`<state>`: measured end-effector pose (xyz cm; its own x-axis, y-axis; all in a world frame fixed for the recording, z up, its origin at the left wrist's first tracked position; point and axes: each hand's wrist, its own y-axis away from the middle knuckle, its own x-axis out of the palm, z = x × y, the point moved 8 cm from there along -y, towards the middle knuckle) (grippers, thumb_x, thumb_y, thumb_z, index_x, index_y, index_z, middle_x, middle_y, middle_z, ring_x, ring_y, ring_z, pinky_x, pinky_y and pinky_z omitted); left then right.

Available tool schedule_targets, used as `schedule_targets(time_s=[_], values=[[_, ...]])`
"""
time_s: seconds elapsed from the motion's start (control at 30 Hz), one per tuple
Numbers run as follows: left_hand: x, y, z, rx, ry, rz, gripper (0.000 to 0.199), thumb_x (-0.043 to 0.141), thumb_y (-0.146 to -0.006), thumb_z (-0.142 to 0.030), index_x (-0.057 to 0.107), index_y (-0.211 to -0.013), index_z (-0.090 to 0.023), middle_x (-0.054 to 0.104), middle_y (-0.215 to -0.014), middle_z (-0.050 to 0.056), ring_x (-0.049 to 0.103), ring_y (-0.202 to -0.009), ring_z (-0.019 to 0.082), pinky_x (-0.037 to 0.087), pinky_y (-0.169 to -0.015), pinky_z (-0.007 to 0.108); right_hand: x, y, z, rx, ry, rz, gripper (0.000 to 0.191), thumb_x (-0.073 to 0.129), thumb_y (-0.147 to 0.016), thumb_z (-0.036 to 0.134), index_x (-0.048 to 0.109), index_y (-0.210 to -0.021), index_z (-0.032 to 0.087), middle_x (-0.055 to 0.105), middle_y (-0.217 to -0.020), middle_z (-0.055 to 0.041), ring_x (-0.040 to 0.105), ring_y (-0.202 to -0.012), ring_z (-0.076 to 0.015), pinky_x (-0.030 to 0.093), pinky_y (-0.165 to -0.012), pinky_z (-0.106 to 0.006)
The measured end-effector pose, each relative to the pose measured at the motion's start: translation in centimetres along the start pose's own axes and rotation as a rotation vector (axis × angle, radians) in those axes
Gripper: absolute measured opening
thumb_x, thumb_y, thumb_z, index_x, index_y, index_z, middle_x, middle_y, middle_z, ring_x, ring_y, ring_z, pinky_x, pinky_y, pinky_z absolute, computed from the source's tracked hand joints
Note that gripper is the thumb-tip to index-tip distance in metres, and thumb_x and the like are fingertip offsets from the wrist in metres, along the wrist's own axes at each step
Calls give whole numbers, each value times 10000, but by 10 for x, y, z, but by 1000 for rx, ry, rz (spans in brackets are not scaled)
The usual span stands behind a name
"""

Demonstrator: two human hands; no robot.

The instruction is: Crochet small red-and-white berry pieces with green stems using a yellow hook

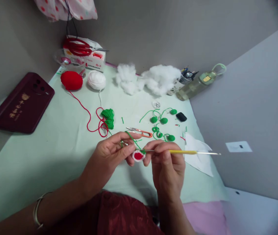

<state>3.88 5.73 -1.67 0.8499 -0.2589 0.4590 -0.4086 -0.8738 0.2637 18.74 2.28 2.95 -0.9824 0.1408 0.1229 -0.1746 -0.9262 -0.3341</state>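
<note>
My left hand [115, 150] pinches a small round crochet piece [138, 156], red in the middle with a white ring and green yarn along its top edge. Green yarn runs up over the left fingers. In my right hand [167, 160] is a crochet hook [184, 152] with a yellow handle, held level; its tip meets the top of the piece. Just beyond the hands lie orange thread snips [146, 133]. A green yarn skein [108, 118] sits past my left hand, tangled with red yarn. Several small green crochet balls [163, 120] with yarn tails lie beyond my right hand.
Red [71, 80] and white [96, 80] yarn balls stand at the back left, near a box [97, 62] with red-handled scissors [80, 47] on it. White stuffing [162, 80], a pen cup [178, 85] and a bottle [197, 85] line the back. A phone [21, 102] leans left.
</note>
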Motion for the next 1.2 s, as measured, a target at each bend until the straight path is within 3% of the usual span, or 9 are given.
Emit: schedule_targets(time_s=[0.23,0.47,0.63,0.93,1.2], values=[[1,-1,2,9,9,32,131,748,-943,-281,776,-1065,-242,695,-691,-57,655,-641,97,536,-701,219,-4,0,3,16,34,71,184,548,-1069,236,723,-1013,228,758,-956,-31,733,-789,-150,618,-722,-311],[1,-1,1,36,-7,68,114,727,-971,-301,780,-1060,-255,713,-722,-61,673,-708,88,535,-746,197,-2,3,11,-92,186,80,187,542,-1065,207,726,-1043,230,773,-934,-41,743,-876,-200,615,-761,-382],[1,-1,-3,64,-6,68,63,725,-958,-234,784,-934,-230,738,-747,-53,676,-716,83,544,-734,182,2,3,17,-163,275,76,199,545,-1051,165,732,-1051,234,782,-928,-33,744,-889,-202,616,-779,-390],[3,-1,-1,48,54,27,87,843,-856,-240,765,-892,-223,779,-798,-40,717,-760,94,576,-758,181,12,11,32,-394,534,96,254,527,-1046,118,720,-1162,236,787,-953,-44,757,-973,-198,641,-792,-361],[-6,-1,-6,135,-66,-126,148,837,-806,-172,721,-886,-217,722,-827,-43,684,-781,91,564,-754,175,17,20,31,-494,676,68,228,561,-1027,127,726,-1160,210,774,-1068,-95,758,-924,-181,657,-725,-315]])
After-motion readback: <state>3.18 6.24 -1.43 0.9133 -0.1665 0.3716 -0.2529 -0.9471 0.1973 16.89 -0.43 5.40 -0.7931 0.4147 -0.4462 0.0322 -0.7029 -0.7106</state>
